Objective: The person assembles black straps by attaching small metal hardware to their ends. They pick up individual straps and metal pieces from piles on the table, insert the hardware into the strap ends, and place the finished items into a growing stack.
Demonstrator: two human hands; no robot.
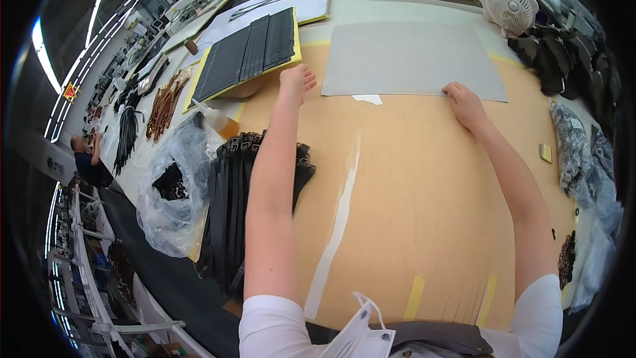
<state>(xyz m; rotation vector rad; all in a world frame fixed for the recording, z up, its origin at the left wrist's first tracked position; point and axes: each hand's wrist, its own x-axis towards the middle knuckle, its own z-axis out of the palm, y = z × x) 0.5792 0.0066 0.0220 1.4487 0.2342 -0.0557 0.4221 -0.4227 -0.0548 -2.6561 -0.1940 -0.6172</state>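
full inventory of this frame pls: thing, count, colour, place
grey sheet: 1, grey, flat on far table centre
table: 1, tan top, under everything
black straps: 1 stack, black, left edge beside left forearm
plastic bag: 1, clear with dark pieces, left of straps
board of strips: 1, yellow board with black strips, far left
bottle: 1, clear with amber liquid, by the board
brown straps: 1 pile, brown, far left
fan: 1, white, far right
dark pieces: 1 heap, black, right of fan
co-worker: 1, dark top, left aisle
left hand: near sheet's left corner, fingers curled
right hand: on sheet's near edge
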